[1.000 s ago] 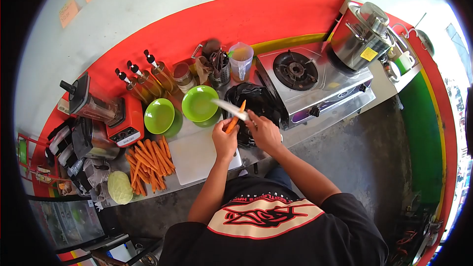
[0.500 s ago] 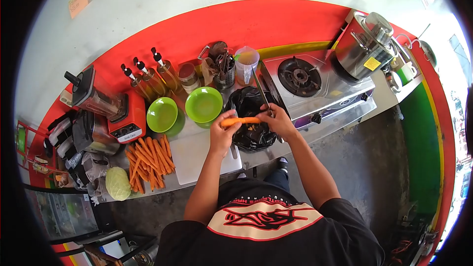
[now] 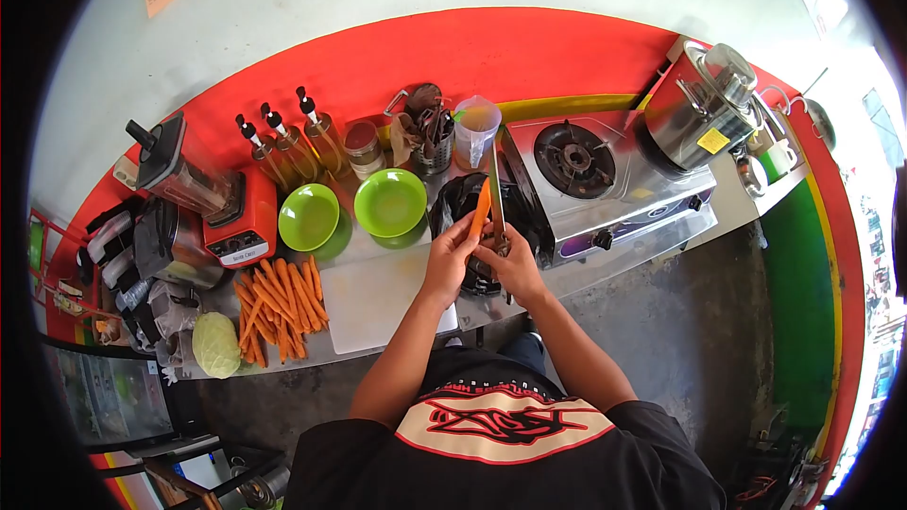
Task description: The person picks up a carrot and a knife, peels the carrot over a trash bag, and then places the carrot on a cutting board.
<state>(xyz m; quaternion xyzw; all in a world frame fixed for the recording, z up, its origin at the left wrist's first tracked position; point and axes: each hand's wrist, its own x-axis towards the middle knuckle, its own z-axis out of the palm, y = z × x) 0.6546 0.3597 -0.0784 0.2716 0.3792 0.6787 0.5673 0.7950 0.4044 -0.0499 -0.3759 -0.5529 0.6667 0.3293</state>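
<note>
In my left hand [image 3: 448, 263] is an orange carrot [image 3: 481, 210], gripped near its lower end and pointing up and away from me. My right hand [image 3: 513, 266] is closed around a long-bladed knife [image 3: 496, 187], its blade upright right beside the carrot. Both hands are close together over a black plastic bag [image 3: 453, 200], hiding part of it. A white cutting board [image 3: 373, 307] lies on the counter to the left of my hands. Farther left, a pile of carrots [image 3: 279, 307] sits beside a pale green cabbage [image 3: 216, 346].
Two green bowls [image 3: 390, 203] stand behind the board. Pump bottles [image 3: 324, 144], a utensil holder [image 3: 433, 146] and a plastic jug [image 3: 474, 134] line the wall. A red blender [image 3: 241, 227] is at left; a gas stove [image 3: 628, 165] with a metal pot [image 3: 694, 109] is at right.
The carrot has swung from lying sideways between my hands to pointing up and away. My hands have come closer together, and the knife blade is now alongside the carrot.
</note>
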